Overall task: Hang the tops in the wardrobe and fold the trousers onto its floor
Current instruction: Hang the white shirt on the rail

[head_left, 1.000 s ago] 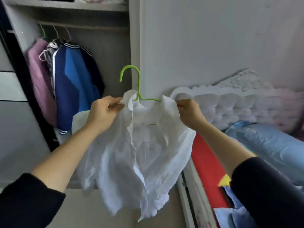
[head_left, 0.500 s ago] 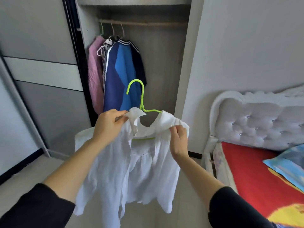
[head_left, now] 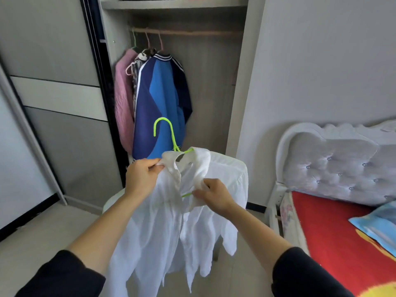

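Observation:
A white shirt (head_left: 225, 179) hangs on a lime-green hanger (head_left: 169, 133) in front of me, its hook pointing up and left. My left hand (head_left: 142, 175) grips the collar at the left shoulder. My right hand (head_left: 214, 195) pinches the front placket just below the collar, where a bit of the hanger bar shows. Behind the shirt stands the open wardrobe (head_left: 235, 86), its rail (head_left: 192, 32) high up. A pink top (head_left: 122, 103), a patterned top and a blue jacket (head_left: 162, 103) hang at the rail's left end.
The right half of the rail is bare. A grey sliding door (head_left: 53, 82) closes the wardrobe's left side. A bed with a white tufted headboard (head_left: 334, 166), red sheet (head_left: 334, 228) and blue pillow stands at the right. Pale floor tiles lie below.
The view has swung from the bed towards the wardrobe. My right hand has slid from the shirt's right shoulder down to the front placket. My left hand keeps its grip on the collar.

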